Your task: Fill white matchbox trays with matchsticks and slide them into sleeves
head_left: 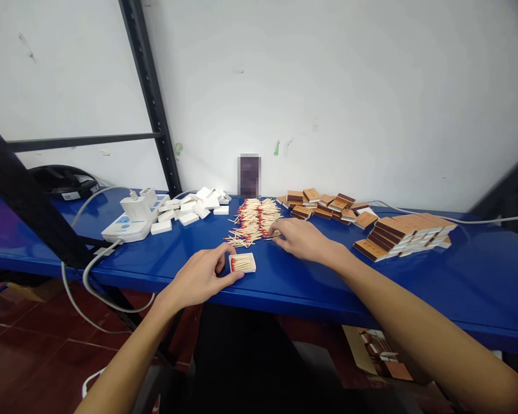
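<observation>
Closest to the lens is the left hand [202,277]. Its thumb and fingertips are pinched on the near-left edge of a small white cardboard tray [242,263], which lies flat near the front edge of the glossy blue metal table [285,282] with a few red-tipped matches in it.

A bit further back, the right hand [302,238] lies palm down, fingers close together. The tips sit at the near-right edge of a loose pile of red-tipped wooden matches [254,221]. Can't tell if they've actually nipped a match or are just touching.

Left of the pile there's a heap of empty white trays [194,207], then a white power strip with plugs and grey cables [132,223]. To the right are scattered brown matchbox sleeves [323,206] and, further right, a neat slanted row of brown matchboxes [403,233]. A blurred dark upright thing [249,175] stands against the white wall behind the matches.
</observation>
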The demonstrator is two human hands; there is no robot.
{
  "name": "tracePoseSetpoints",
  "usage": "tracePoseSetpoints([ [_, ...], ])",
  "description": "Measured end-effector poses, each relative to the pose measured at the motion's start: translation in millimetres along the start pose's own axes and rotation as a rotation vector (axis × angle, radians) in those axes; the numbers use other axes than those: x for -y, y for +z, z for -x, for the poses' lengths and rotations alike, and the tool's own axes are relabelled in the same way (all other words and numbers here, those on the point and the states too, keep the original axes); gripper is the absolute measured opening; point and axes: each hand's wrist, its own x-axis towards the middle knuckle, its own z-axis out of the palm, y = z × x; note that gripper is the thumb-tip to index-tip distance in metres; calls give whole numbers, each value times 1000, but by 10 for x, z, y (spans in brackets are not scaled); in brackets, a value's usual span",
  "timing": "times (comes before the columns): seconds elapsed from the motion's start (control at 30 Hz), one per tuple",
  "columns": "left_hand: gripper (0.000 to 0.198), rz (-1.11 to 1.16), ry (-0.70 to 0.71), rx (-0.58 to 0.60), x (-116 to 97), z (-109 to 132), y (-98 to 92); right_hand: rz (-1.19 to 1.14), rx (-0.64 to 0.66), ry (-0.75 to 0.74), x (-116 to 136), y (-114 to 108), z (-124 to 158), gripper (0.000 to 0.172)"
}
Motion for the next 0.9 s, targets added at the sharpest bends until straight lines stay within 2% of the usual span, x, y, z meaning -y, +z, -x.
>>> tracePoseSetpoints([
  [0.5,31,-29,17,-4,6,4,6,9,25,10,-86,78,-110,18],
  [0.9,31,-18,10,15,0,4,-2,-2,27,3,-49,40,-100,19],
])
